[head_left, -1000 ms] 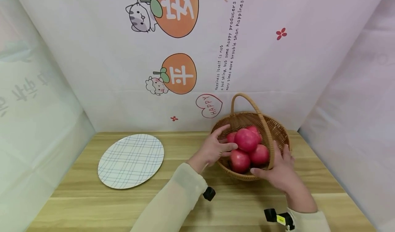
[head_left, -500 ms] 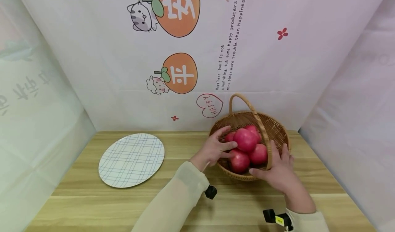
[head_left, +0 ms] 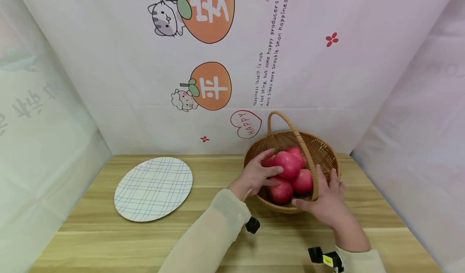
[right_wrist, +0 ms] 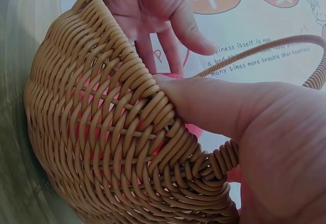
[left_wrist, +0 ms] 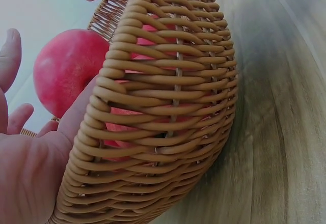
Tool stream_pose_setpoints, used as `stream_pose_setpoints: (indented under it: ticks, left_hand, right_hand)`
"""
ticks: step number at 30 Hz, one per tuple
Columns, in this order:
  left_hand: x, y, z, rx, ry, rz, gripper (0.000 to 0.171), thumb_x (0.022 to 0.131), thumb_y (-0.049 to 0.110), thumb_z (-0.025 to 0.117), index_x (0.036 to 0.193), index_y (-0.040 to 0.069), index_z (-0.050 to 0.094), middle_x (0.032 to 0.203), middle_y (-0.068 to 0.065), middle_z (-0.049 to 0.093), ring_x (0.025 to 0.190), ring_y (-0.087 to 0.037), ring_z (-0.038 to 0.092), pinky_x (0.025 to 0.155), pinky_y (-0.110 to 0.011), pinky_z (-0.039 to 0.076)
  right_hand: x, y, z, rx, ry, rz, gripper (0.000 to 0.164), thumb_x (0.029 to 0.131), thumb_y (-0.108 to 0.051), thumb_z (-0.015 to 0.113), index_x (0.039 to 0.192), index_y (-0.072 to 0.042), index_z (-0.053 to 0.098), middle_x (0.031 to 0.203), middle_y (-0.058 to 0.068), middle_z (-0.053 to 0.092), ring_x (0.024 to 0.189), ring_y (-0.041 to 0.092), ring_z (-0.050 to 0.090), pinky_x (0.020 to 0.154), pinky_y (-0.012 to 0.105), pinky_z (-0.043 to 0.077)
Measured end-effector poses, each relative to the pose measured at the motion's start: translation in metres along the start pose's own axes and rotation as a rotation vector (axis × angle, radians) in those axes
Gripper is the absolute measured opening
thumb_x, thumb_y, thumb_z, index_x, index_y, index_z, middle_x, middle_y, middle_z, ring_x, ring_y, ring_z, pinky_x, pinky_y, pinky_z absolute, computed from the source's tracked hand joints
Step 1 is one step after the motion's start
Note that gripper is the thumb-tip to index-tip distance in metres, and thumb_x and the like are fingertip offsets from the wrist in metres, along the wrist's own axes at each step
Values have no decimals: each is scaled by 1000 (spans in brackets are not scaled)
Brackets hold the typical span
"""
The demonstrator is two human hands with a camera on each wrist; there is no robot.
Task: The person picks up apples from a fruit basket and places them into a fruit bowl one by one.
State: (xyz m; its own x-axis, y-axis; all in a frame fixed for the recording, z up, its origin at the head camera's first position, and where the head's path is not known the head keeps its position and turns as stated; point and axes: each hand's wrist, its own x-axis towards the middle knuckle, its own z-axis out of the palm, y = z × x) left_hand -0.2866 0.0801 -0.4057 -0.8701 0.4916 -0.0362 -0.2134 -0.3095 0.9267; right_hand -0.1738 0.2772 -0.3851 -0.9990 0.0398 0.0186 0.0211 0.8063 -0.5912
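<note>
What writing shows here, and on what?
"安": upper printed fruit
"平": lower printed fruit
"HAPPY": printed heart
"Happiness itself is not a bad thing, but some happy producers brin… (cut off) many times more trouble than happiness.": back wall
Unreadable: yellow wrist tag, faint left-wall lettering.

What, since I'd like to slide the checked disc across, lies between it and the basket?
In the head view, mostly bare tabletop beside the checked disc; the left hand and its sleeve extend over the near side to the basket.
</note>
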Motion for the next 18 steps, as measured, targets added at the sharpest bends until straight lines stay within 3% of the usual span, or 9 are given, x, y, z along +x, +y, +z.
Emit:
stream_pose_setpoints:
  ticks: [18]
  left_hand:
    - [12, 2, 7, 52, 24, -28, 72, 85, 5, 80, 148, 21, 49, 141, -3, 48, 105, -30, 63, 74, -53, 58]
  right_hand:
    - [1, -2, -2, 0, -32, 48, 132, 77, -55, 81, 158, -6, -11, 150, 37, -29, 129, 69, -21, 88, 88, 15]
